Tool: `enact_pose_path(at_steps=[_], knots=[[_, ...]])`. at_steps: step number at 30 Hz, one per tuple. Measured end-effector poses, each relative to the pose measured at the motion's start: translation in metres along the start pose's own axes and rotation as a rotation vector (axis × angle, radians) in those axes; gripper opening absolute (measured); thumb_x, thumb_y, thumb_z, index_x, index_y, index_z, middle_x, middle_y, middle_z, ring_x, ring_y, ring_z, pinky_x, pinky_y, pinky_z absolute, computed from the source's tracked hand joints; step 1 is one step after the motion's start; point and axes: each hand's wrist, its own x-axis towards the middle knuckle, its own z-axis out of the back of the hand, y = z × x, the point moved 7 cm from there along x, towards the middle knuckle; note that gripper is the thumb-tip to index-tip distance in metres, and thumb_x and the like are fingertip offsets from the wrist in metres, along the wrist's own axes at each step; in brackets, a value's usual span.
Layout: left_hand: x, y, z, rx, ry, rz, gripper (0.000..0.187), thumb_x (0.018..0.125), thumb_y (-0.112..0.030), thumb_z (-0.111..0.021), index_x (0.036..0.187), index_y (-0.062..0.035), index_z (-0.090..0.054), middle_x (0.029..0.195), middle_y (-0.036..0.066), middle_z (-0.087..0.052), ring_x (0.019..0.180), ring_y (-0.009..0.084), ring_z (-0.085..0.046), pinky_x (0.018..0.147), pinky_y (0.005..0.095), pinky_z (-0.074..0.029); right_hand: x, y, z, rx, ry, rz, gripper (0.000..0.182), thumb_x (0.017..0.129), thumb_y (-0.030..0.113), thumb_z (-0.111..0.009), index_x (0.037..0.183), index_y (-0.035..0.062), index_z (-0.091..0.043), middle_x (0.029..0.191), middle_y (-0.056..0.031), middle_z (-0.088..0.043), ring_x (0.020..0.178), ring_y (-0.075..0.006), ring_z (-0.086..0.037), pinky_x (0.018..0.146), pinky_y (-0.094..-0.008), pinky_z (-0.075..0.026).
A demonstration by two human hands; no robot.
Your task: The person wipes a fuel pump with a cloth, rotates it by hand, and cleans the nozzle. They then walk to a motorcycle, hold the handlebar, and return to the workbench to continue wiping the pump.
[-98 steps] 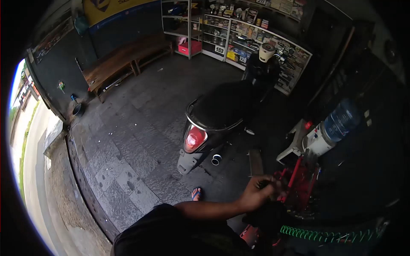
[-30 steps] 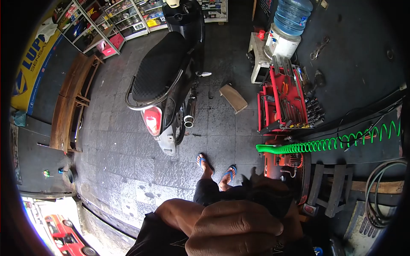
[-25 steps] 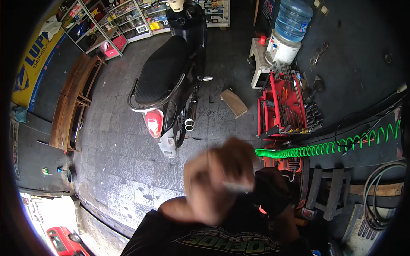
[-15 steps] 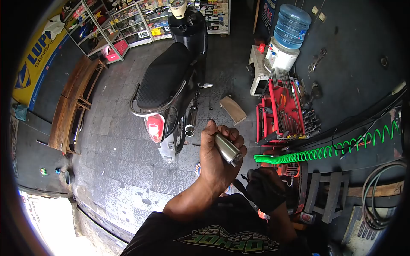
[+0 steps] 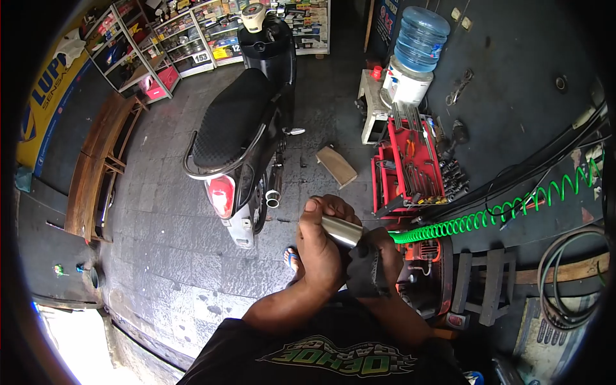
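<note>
My left hand (image 5: 317, 253) is closed round a shiny metal cylinder (image 5: 342, 231), its thumb on top and its fingers wrapped over the far side. The cylinder's lower right end sticks out of the fist, tilted toward my right hand (image 5: 388, 249). A black cloth (image 5: 366, 272) is bunched in my right hand and hangs down in front of my shirt. The cloth meets the end of the cylinder, and part of my right fingers is hidden behind it. Both hands are close together in front of my chest.
A black scooter (image 5: 237, 122) stands ahead to the left. On the right are a red tool cart (image 5: 406, 163), a green coiled hose (image 5: 475, 223) and a water dispenser (image 5: 407, 86). A brown flat piece (image 5: 336, 167) lies on the floor. A wooden bench (image 5: 96, 167) lines the left side.
My right hand has moved up and left with the black cloth, from beside my left hand to the cylinder's end. The cylinder has tilted closer to level. The view has shifted slightly.
</note>
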Motion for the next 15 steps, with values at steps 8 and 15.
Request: enact_pose_path(at_steps=[8,15], knots=[[0.011,-0.014,0.006,-0.064,0.095,-0.165,0.031,0.093,-0.039,-0.057,0.081,-0.0126,-0.046,0.079,0.002,-0.044,0.072,0.0148,-0.042,0.06,0.029,-0.037,0.004,0.003,-0.022,-0.689,0.259,0.156,0.02,0.084,0.008,-0.059,0.1,-0.001,-0.052,0.083,-0.0141,-0.056,0.079,-0.0277,-0.06,0.068,-0.0365,-0.048],[0.012,0.004,0.012,-0.357,-0.01,0.292,0.027,0.094,-0.043,-0.06,0.092,-0.0182,-0.05,0.077,-0.001,-0.052,0.072,0.0137,-0.05,0.059,0.0259,-0.041,-0.008,-0.013,-0.019,-0.804,0.306,0.137,0.021,0.083,0.017,-0.064,0.09,0.0033,-0.05,0.084,-0.0143,-0.052,0.083,-0.0316,-0.056,0.072,-0.0403,-0.046]])
